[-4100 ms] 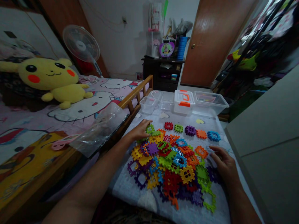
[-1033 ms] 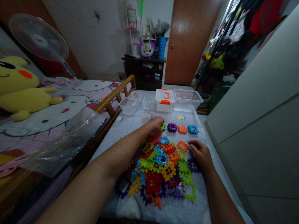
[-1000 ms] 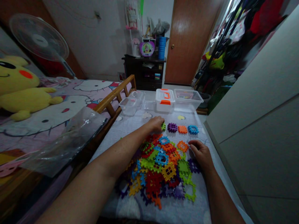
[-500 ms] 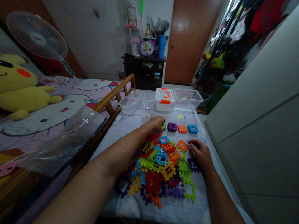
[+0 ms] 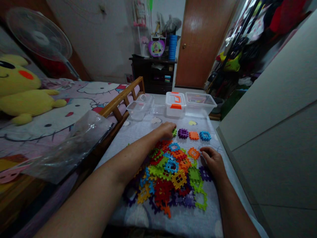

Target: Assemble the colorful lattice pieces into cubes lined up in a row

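A heap of coloured interlocking plastic tiles (image 5: 173, 178) lies on a cloth-covered table (image 5: 138, 132). Beyond it stands a row of single tiles: green (image 5: 174, 132), purple (image 5: 183, 133), orange (image 5: 193, 135) and blue (image 5: 205, 135). My left hand (image 5: 166, 129) reaches across the heap, fingers curled down at the green tile, hiding whatever lies under them. My right hand (image 5: 212, 161) rests with bent fingers on the heap's right edge, beside an orange tile (image 5: 193, 153) and over a purple one (image 5: 205, 173).
Clear plastic boxes (image 5: 138, 109) and an orange-latched case (image 5: 174, 104) with an open tub (image 5: 200, 103) stand at the table's far end. A bed with wooden rail (image 5: 121, 99), plush toy (image 5: 22, 96) and plastic bag (image 5: 71, 145) lies left. A grey cabinet (image 5: 272, 125) flanks the right.
Since four seconds ago my left hand moved right along the row to the green tile; my right hand slid up the heap's edge. In the last second, almost nothing moved.
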Available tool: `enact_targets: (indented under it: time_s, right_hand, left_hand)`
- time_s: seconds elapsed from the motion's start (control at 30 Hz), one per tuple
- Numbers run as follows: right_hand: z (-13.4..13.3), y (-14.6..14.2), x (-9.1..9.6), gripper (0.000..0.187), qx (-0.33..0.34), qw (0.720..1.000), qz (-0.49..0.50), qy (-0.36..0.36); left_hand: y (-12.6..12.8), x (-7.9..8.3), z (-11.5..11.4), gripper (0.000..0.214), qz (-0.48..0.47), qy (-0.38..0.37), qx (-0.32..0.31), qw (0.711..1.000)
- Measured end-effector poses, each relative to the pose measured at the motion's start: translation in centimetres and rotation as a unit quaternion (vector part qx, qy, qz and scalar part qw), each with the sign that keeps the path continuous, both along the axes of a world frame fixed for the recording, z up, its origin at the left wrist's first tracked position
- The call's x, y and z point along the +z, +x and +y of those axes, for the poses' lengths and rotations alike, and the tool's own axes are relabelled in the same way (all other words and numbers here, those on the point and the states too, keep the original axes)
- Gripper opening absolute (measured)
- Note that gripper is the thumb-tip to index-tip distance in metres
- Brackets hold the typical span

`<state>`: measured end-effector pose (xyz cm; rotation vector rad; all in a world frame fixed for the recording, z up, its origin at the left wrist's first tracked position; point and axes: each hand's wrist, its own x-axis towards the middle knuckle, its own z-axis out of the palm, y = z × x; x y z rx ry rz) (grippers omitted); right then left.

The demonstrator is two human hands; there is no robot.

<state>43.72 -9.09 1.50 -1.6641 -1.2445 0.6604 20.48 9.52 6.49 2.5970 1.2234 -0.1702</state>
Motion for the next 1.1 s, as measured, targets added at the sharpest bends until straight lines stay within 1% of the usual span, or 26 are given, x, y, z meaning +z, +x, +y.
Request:
enact_targets:
  time_s: [0.1,0.17,0.2,0.27,0.33,0.4,0.5,0.57,0.67,0.77,0.87,0.93,1.0,1.1]
  right_hand:
    - [0.0,-0.1,0.0,0.028,-0.005,1.000,0.007,-0.004]
    - [-0.1,-0.1,-0.1,0.029,-0.008,1.000,0.012,-0.006]
    - [-0.1,-0.1,-0.1,0.029,-0.010,1.000,0.011,-0.006]
    - [-0.1,0.0,-0.2,0.029,-0.011,1.000,0.009,-0.006]
    - [-0.1,0.1,-0.3,0.029,-0.008,1.000,0.009,-0.007]
    - [-0.1,0.2,-0.3,0.029,-0.005,1.000,0.008,-0.009]
    - [-0.1,0.2,-0.1,0.031,-0.011,1.000,-0.001,-0.019]
    - [-0.1,0.2,0.1,0.032,-0.016,1.000,-0.005,-0.023]
    - [-0.1,0.1,0.4,0.032,-0.019,1.000,-0.013,-0.019]
    - [-0.1,0.0,0.4,0.033,-0.020,0.999,-0.021,-0.022]
    - [0.0,-0.1,0.4,0.032,-0.029,0.999,-0.024,-0.022]
    - [0.0,-0.1,0.5,0.033,-0.034,0.999,-0.022,-0.021]
    - [0.0,-0.1,0.5,0.034,-0.037,0.999,-0.018,-0.020]
    - [0.0,0.0,0.4,0.034,-0.037,0.999,-0.013,-0.019]
  left_hand:
    - [-0.4,0.6,-0.3,0.088,-0.006,0.012,0.004,1.000]
    - [-1.3,1.4,-1.0,0.097,-0.030,0.029,0.008,0.999]
    - [-1.9,1.9,-1.4,0.095,-0.047,0.038,0.009,0.998]
    - [-3.8,3.0,-2.6,0.085,-0.083,0.049,0.004,0.995]
    - [-6.3,3.9,-4.2,0.068,-0.101,0.044,-0.012,0.994]
    - [-9.3,4.4,-5.9,0.054,-0.106,0.027,-0.005,0.994]
    - [-13.9,4.4,-8.8,0.047,-0.085,-0.015,0.055,0.995]
    - [-16.5,4.0,-10.7,0.044,-0.079,-0.034,0.080,0.993]
    - [-18.9,3.5,-13.7,0.045,-0.093,-0.045,0.103,0.989]
    - [-19.7,2.9,-16.2,0.050,-0.129,-0.037,0.130,0.982]
    - [-19.5,1.9,-17.6,0.055,-0.167,-0.026,0.143,0.975]
    - [-19.1,0.9,-17.8,0.055,-0.191,-0.019,0.142,0.971]
    - [-18.7,-0.1,-17.5,0.052,-0.210,-0.010,0.142,0.967]
    - [-18.1,-1.0,-16.7,0.050,-0.235,0.013,0.141,0.962]
